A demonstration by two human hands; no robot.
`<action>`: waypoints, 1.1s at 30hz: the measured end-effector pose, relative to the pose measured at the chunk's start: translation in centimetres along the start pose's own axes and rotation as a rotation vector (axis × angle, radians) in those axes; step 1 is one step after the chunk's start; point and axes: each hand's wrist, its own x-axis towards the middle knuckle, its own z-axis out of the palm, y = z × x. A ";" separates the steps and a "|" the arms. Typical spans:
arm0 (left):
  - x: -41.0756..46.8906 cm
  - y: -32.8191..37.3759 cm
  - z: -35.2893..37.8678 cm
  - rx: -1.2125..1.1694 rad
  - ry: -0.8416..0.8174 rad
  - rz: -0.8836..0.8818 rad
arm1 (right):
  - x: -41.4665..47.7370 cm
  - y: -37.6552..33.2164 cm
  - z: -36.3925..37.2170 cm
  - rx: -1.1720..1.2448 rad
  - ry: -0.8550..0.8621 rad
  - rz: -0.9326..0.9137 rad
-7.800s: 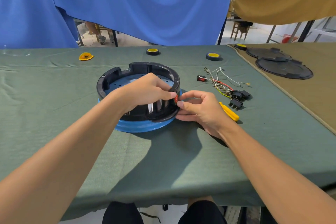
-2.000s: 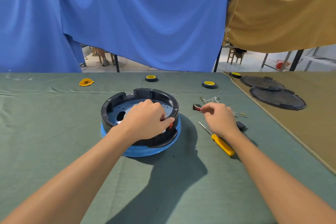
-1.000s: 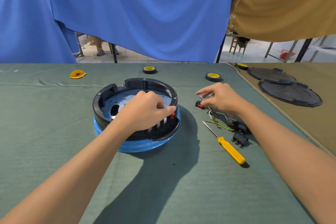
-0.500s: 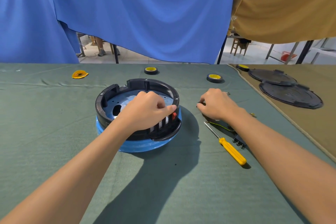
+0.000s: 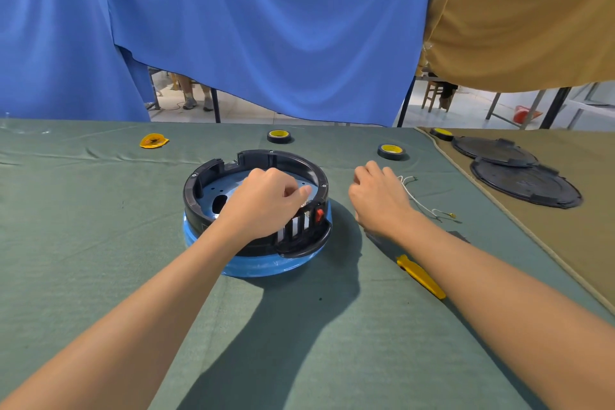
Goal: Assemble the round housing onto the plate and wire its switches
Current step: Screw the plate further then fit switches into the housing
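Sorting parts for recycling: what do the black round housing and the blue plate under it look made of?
Black round housing: likely moulded plastic, matte, with thin slotted walls. Blue plate: glossy; wrinkled highlights suggest film over metal or plastic, uncertain.

You have bright, even daylight from about 11 o'clock; the round housing [image 5: 279,156] and your forearms [image 5: 139,336] throw soft-edged dark shadows toward 5 o'clock on the green cloth [image 5: 83,243]. Everything is sharp, though the wide lens bows the edges
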 end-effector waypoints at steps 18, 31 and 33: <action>-3.3 0.2 -0.8 0.295 0.040 0.089 | -7.0 -4.0 -4.7 1.828 0.203 0.406; -4.4 1.2 -1.3 0.013 -0.041 0.252 | -8.1 -4.1 -5.6 1.827 0.165 0.293; -4.4 1.1 -1.2 -0.010 -0.024 0.253 | -8.1 -4.4 -5.5 1.877 0.188 0.313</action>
